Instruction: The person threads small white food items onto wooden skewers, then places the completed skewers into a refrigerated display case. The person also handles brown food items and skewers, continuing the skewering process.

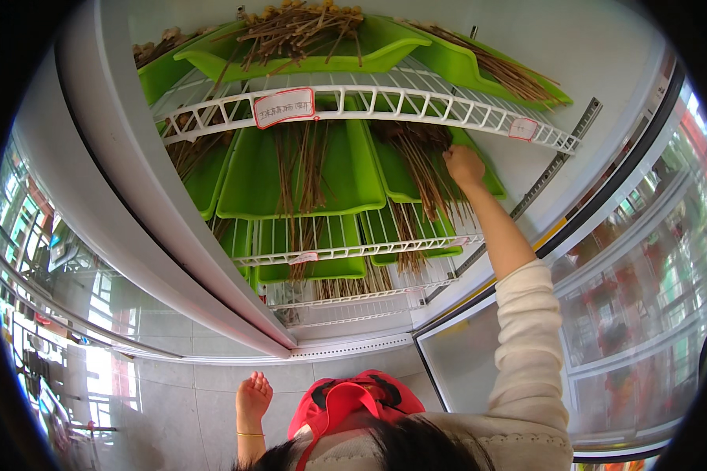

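My right hand (465, 165) reaches into an upright display cabinet, at the right edge of a bundle of skewers (427, 171) with dark food at their far ends. The skewers lie in a green plastic tray (403, 191) on a white wire shelf; the fingertips are bent, and whether they grip a skewer cannot be seen. My left hand (254, 395) hangs low over the floor, empty, fingers loosely curled, with a bangle at its wrist. In the middle green tray (347, 188) lie more thin skewers (309, 171).
A higher wire shelf (383, 100) holds green trays (389, 44) with skewers (300, 35) and bears handwritten tags. Lower wire shelves (353, 250) hold more trays. The cabinet's white frame (171, 194) stands left, an open glass door (465, 359) right. A red garment (353, 403) is below.
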`<state>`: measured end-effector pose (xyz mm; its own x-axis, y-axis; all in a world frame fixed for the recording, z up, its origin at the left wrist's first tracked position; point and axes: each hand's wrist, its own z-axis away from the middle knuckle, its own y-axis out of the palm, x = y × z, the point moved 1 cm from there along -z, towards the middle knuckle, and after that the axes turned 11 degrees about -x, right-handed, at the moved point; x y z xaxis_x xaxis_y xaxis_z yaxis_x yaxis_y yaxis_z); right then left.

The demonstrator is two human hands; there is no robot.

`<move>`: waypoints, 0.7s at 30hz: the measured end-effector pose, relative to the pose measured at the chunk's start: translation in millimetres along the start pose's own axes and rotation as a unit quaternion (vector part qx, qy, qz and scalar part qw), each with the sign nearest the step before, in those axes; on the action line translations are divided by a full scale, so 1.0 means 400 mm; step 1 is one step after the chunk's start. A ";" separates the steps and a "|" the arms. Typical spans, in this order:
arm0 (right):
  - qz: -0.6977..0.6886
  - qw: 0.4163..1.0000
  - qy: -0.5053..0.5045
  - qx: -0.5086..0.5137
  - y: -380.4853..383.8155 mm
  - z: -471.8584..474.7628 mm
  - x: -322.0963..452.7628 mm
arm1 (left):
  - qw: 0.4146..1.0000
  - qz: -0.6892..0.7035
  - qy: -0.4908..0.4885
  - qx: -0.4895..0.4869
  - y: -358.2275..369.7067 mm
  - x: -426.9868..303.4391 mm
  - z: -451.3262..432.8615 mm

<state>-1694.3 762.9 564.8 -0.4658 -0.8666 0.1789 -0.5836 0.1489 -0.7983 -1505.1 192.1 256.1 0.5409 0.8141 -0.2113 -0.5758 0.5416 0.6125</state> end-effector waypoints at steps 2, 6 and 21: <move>-0.061 0.993 -0.040 -0.096 -0.005 0.013 0.032 | 1.000 -0.003 -0.003 -0.003 0.004 0.003 -0.006; 0.028 0.993 -0.106 0.045 -0.031 0.055 0.146 | 1.000 -0.013 0.002 -0.001 0.009 -0.003 0.001; 0.032 0.995 -0.092 -0.022 -0.004 0.032 0.133 | 1.000 0.013 0.009 -0.018 -0.040 -0.018 0.010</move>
<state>-1709.6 710.6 568.3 -0.3758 -0.9265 0.0181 -0.5878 0.2232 -0.7776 -1497.3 176.8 250.9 0.5138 0.8320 -0.2093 -0.6120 0.5264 0.5902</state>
